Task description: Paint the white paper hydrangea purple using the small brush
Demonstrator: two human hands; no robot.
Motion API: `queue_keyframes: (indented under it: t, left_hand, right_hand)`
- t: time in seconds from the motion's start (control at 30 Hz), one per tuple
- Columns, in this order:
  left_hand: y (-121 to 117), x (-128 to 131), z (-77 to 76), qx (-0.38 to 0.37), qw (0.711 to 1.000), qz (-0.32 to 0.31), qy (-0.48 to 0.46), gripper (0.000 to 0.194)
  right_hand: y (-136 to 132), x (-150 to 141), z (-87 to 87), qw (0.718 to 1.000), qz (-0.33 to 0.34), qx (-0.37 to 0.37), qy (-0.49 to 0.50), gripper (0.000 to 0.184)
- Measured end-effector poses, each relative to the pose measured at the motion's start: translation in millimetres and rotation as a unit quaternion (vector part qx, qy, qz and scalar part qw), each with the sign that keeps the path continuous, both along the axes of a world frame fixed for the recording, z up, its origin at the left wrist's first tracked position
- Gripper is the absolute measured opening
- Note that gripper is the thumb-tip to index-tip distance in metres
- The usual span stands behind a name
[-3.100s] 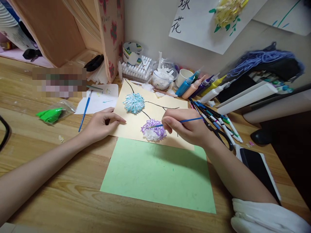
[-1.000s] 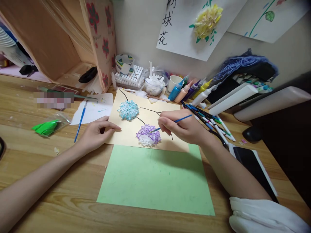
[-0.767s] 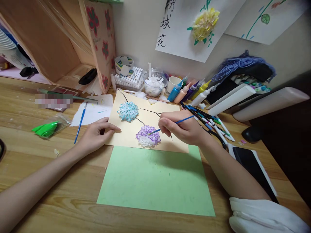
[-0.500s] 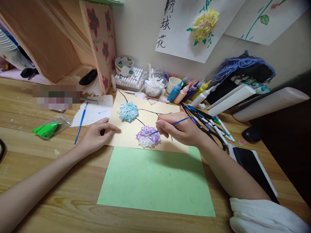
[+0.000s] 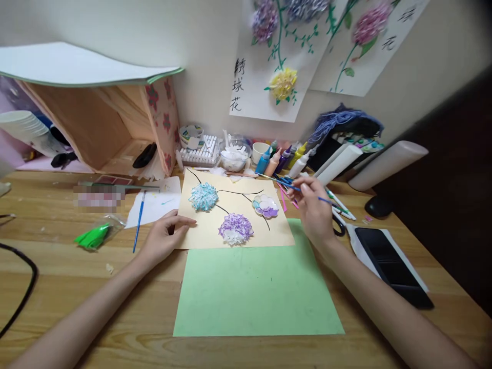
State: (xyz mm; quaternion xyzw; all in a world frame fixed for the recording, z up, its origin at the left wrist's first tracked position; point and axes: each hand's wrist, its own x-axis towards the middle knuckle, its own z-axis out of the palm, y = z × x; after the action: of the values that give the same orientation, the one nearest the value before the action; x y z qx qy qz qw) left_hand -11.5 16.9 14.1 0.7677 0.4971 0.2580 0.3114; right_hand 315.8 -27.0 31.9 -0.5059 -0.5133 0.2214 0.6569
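Note:
My right hand (image 5: 314,207) grips a thin blue paintbrush (image 5: 277,181), raised above the right edge of a cream paper (image 5: 200,230). The bristle end points left, toward the paint bottles. With fingers stretched out, my left hand (image 5: 167,237) rests on the paper's left edge. Two fluffy paper flowers sit on the sheet: a light-blue one (image 5: 203,197) and one that is purple above and white at its lower edge (image 5: 236,229). Thin dark stems are drawn between them. A small flower-shaped palette (image 5: 265,206) with purple and teal paint lies on the sheet's right side.
Under the cream paper's lower edge lies a green sheet (image 5: 257,297). Another blue brush (image 5: 139,223) lies at left on a white paper scrap (image 5: 169,197). Paint bottles (image 5: 263,161), a bowl of white scraps (image 5: 234,156) and a marker tray (image 5: 200,154) line the wall.
My right hand has lifted the brush off the purple flower and moved right, uncovering the palette. My left hand stays on the paper. The camera view has tilted up.

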Motion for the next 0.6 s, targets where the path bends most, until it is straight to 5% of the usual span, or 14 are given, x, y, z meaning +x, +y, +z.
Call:
queue_keyframes:
  t: [0.07, 0.2, 0.6]
  left_hand:
    - [1, -2, -2.6, 0.004, 1.0, -0.012, -0.012, 0.025]
    - [4, -5, -11.3, 0.01, 0.999, -0.008, -0.037, 0.026]
    - [5, -5, -8.3, -0.009, 1.0, 0.009, -0.021, 0.032]
  right_hand:
    - [-16, 13, -25.6, 0.995, -0.083, -0.029, -0.047, 0.016]
    - [-42, 25, -56.8, 0.988, -0.125, -0.032, -0.087, 0.021]
    - [-47, 26, -59.6, 0.985, -0.118, 0.002, -0.124, 0.027]
